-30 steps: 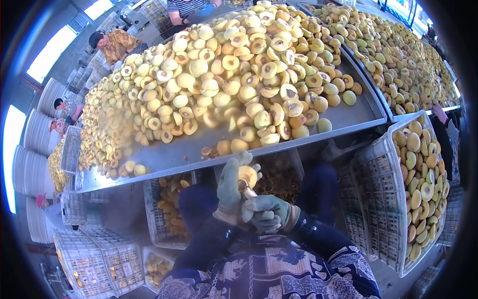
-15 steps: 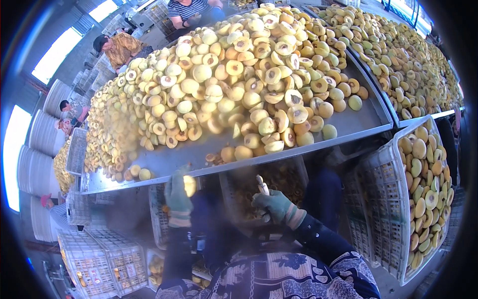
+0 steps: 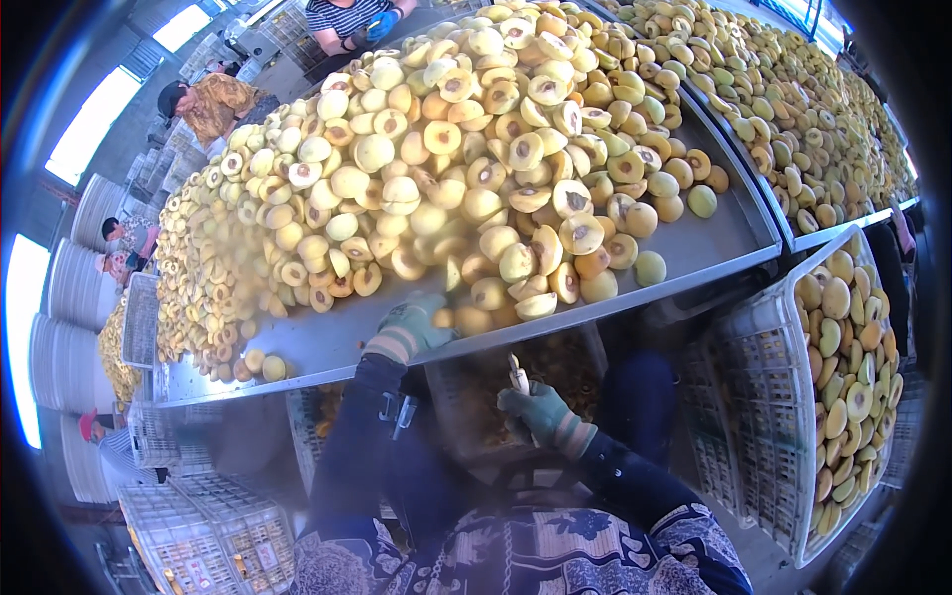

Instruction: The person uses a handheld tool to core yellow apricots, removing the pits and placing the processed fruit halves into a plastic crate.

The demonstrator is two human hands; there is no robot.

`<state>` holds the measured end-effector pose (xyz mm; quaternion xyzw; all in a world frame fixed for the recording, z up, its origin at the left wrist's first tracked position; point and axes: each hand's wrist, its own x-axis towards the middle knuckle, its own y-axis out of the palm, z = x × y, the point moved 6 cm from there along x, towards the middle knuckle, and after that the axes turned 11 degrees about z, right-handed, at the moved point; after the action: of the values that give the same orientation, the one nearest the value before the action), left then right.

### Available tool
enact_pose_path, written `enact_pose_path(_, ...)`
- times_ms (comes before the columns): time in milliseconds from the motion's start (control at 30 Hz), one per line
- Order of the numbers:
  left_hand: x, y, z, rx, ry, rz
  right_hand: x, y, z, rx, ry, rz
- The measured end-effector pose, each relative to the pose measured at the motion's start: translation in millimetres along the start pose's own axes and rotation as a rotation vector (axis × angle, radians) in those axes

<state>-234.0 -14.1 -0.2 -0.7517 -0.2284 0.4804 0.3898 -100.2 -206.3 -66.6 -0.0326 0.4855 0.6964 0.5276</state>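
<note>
My left hand (image 3: 409, 329), in a green glove with a striped cuff, is over the front edge of the metal table (image 3: 332, 342). Its fingers reach to a peach half (image 3: 443, 316) at the foot of the pile and are too blurred to show a grip. My right hand (image 3: 540, 414), gloved alike, is closed around a short pitting tool (image 3: 518, 375) with a pale handle and a metal tip pointing up. Below that tool, a crate (image 3: 451, 409) of dark, blurred scraps stands under the table edge. Halved yellow peaches (image 3: 402, 193) with brown centres are heaped high across the table.
A white crate (image 3: 799, 397) full of peach halves stands tilted at my right. Another loaded table (image 3: 778, 119) adjoins at the far right. Stacked crates (image 3: 203, 535) are at lower left. Co-workers (image 3: 213, 104) sit along the far and left sides.
My left hand has moved up and right, from in front of the table onto its edge. The pale yellow piece it held is gone from it. My right hand keeps the tool, barely shifted.
</note>
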Motion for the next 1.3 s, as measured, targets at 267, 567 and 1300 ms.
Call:
enact_pose_path(267,-30,5,49,-0.917,0.133,-0.178,-9,10,0,-0.127,-0.029,-0.012)
enact_pose_path(567,-90,36,-44,-2.165,0.638,-0.013,-25,61,34,-0.812,-0.567,0.004)
enact_pose_path(1300,-136,45,-106,-1.630,0.631,-0.495,-73,58,28,-0.649,-0.587,-0.028)
